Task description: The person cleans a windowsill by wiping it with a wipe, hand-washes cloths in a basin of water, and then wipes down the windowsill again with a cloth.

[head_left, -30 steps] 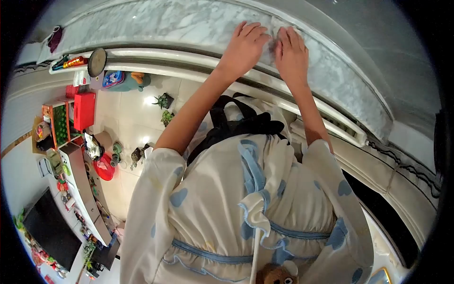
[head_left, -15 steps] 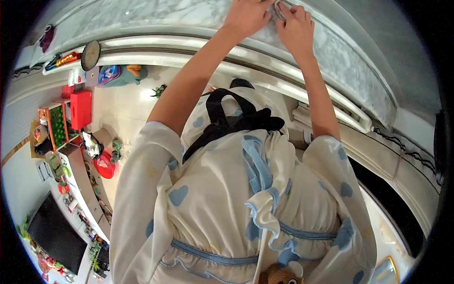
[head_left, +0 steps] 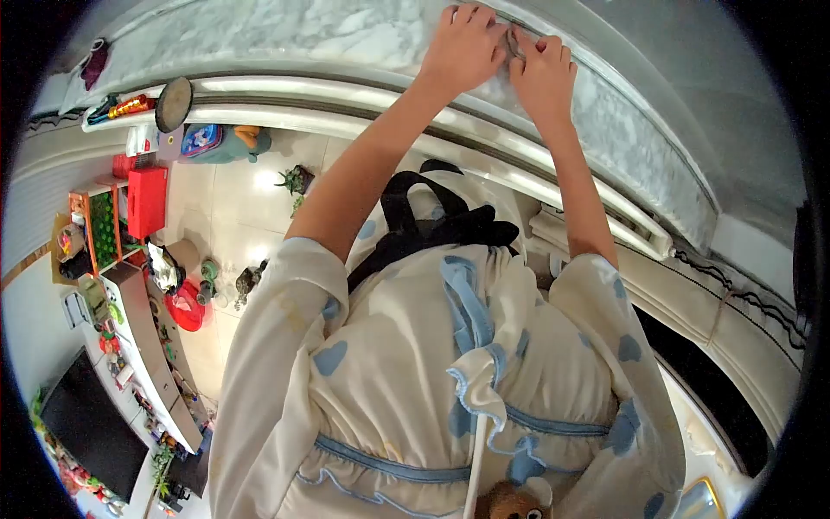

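Both hands are at the top of the view, on a grey-white marble ledge (head_left: pixel 346 39). My left hand (head_left: pixel 464 48) has its fingers curled down at the ledge's far side. Close beside it, my right hand (head_left: pixel 545 76) is closed, with thumb and index finger pinched near a small greyish, crumpled thing (head_left: pixel 513 43). That thing lies between the two hands, mostly covered by the fingers, and its kind is hard to make out. Whether the left fingers grip part of it is hidden.
White rails (head_left: pixel 363 117) run below the ledge, with a round dark disc (head_left: pixel 174 105) at their left end. A potted plant (head_left: pixel 296 179) stands on the tiled floor. Farther left are a red box (head_left: pixel 148 202) and a red basin (head_left: pixel 185 307). A dark cloth (head_left: pixel 94 65) lies at far left.
The fingers, spread flatter on a pale cloth-like thing a second ago, are now more curled. The right hand has closed into a pinch, and the crumpled thing shows less. The view has shifted slightly.
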A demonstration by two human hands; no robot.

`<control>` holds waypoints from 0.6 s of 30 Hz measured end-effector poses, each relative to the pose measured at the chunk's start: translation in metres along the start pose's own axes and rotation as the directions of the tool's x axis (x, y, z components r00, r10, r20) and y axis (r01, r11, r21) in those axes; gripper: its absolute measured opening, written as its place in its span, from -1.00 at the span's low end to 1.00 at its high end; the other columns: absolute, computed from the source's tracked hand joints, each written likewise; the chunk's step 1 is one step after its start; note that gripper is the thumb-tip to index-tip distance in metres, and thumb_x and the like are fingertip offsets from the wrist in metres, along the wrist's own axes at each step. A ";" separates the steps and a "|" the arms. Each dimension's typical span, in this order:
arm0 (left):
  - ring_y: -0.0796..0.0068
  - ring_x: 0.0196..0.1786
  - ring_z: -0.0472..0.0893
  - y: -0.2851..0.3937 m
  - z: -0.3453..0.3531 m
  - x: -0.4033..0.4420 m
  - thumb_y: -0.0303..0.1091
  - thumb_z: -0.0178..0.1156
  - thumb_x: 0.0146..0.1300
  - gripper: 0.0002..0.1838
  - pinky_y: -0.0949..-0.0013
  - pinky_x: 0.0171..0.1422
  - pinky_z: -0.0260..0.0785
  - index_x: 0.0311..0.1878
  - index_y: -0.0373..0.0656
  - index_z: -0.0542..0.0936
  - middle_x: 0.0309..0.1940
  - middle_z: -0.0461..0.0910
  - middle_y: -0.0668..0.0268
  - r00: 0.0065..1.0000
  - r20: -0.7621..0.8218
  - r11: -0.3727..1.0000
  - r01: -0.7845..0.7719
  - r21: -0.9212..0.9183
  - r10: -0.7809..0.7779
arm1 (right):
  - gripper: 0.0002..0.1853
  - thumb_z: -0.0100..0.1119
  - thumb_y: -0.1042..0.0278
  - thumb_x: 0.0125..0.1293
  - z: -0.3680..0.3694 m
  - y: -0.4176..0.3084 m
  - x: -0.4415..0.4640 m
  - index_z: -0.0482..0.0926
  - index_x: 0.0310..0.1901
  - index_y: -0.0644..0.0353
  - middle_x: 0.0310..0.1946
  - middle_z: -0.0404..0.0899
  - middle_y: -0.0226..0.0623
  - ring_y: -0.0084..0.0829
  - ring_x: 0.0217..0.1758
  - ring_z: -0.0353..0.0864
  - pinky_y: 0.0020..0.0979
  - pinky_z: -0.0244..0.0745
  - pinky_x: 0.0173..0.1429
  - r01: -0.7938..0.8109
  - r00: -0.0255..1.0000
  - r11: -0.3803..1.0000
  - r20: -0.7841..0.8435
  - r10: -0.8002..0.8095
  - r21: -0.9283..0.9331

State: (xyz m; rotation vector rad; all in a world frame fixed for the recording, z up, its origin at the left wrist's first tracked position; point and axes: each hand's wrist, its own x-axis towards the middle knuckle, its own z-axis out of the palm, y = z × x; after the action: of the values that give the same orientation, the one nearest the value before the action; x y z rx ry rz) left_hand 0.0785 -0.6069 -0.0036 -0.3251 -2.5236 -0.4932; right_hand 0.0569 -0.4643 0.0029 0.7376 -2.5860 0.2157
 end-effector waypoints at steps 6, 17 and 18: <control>0.35 -0.06 0.34 -0.003 0.008 -0.003 -0.29 0.10 -0.03 -0.67 0.23 0.07 0.13 -0.13 -0.03 0.54 -0.23 0.41 0.36 0.993 -0.103 0.998 -0.057 0.020 0.059 | -0.56 0.08 0.37 -0.04 0.007 -0.006 -0.001 0.48 -0.02 -0.07 -0.24 0.35 -0.30 -0.28 -0.15 0.34 -0.22 0.25 -0.16 -0.032 0.997 0.999 -0.073 0.033 0.012; 0.30 0.01 0.29 0.003 0.000 -0.003 -0.30 0.10 -0.03 -0.57 0.16 0.14 0.09 0.00 -0.03 0.49 -0.16 0.37 0.31 1.000 -0.020 1.000 0.006 -0.014 -0.006 | -0.52 0.16 0.35 -0.11 -0.006 -0.016 0.000 0.48 -0.03 0.04 -0.21 0.33 -0.26 -0.29 -0.10 0.30 -0.25 0.20 -0.13 -0.115 0.993 0.992 0.008 0.115 0.046; 0.30 0.01 0.29 0.003 -0.002 -0.003 -0.31 0.11 -0.04 -0.59 0.16 0.14 0.09 -0.02 -0.05 0.49 -0.15 0.37 0.29 1.000 -0.017 1.000 0.012 -0.018 -0.012 | -0.54 0.15 0.37 -0.10 -0.004 -0.016 0.000 0.47 -0.04 0.10 -0.21 0.34 -0.24 -0.26 -0.11 0.31 -0.24 0.21 -0.11 -0.127 0.992 0.990 -0.013 0.128 0.065</control>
State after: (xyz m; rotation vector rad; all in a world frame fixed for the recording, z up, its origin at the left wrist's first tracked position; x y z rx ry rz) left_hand 0.0829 -0.6051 -0.0024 -0.3115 -2.5069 -0.5209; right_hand 0.0673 -0.4767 0.0071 0.5903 -2.6225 0.3445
